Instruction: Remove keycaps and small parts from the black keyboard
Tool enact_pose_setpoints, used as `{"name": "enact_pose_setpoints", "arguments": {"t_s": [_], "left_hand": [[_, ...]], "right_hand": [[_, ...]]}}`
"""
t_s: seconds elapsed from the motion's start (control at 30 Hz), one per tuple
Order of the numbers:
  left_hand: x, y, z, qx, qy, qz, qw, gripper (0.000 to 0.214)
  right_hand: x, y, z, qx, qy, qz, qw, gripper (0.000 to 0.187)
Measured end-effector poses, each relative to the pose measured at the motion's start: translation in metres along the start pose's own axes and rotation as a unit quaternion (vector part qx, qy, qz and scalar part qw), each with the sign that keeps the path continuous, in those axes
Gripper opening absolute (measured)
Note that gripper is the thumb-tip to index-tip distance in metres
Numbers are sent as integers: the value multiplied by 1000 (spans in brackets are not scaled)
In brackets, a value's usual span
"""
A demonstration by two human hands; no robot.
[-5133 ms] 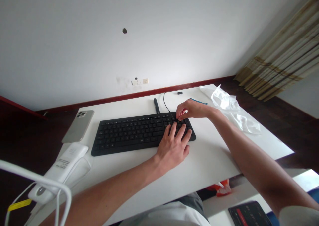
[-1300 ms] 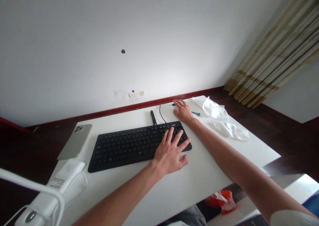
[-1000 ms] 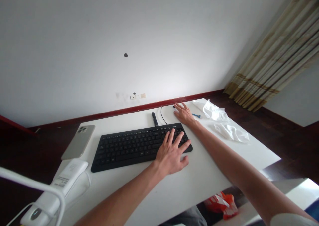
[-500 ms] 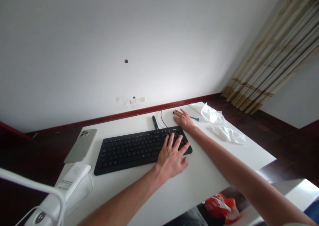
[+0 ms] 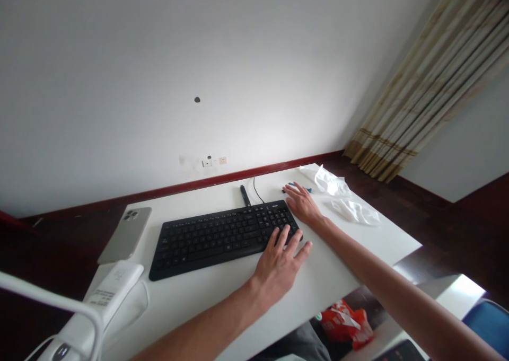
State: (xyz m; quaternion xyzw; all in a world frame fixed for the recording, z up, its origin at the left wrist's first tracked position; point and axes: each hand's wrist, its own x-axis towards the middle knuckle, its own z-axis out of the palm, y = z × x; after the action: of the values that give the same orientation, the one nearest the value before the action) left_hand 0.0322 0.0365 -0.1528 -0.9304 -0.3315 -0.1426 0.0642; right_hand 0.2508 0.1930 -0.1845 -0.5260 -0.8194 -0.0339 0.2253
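Observation:
A black keyboard (image 5: pixel 214 239) lies on the white table. My left hand (image 5: pixel 280 263) is at its lower right corner, fingers spread and fingertips at the number keys. My right hand (image 5: pixel 304 206) rests beside the upper right corner of the keyboard, palm down with fingers stretched out. Under and behind its fingers shows a thin blue object (image 5: pixel 309 190) with a dark end; most of it is hidden, and I cannot tell its kind. A black pen-like stick (image 5: pixel 245 195) and a thin black cable (image 5: pixel 257 190) lie behind the keyboard.
At the left are a phone (image 5: pixel 125 236) lying face down and a white power strip (image 5: pixel 115 287) with cables. Crumpled white plastic wrapping (image 5: pixel 353 211) lies at the right of the table (image 5: pixel 318 265). Below the front edge is a red bag (image 5: pixel 345 321). A wall stands behind.
My left hand has slid towards the keyboard's lower right corner. My right hand has shifted right and nearer, covering more of the blue object. The view has turned slightly right.

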Motion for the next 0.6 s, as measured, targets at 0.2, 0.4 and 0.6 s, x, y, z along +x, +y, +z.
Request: {"name": "enact_pose_setpoints", "arguments": {"t_s": [0.2,0.4,0.6], "left_hand": [[2,-7,-1,-43,8,-42,998,58],[2,-13,1,-81,9,-85,993,58],[2,-15,1,-86,6,-82,993,57]], "right_hand": [[8,1,0,15,62,7,998,62],[30,4,0,21,23,-7,999,51],[45,-4,-11,209,57,66,974,32]]}}
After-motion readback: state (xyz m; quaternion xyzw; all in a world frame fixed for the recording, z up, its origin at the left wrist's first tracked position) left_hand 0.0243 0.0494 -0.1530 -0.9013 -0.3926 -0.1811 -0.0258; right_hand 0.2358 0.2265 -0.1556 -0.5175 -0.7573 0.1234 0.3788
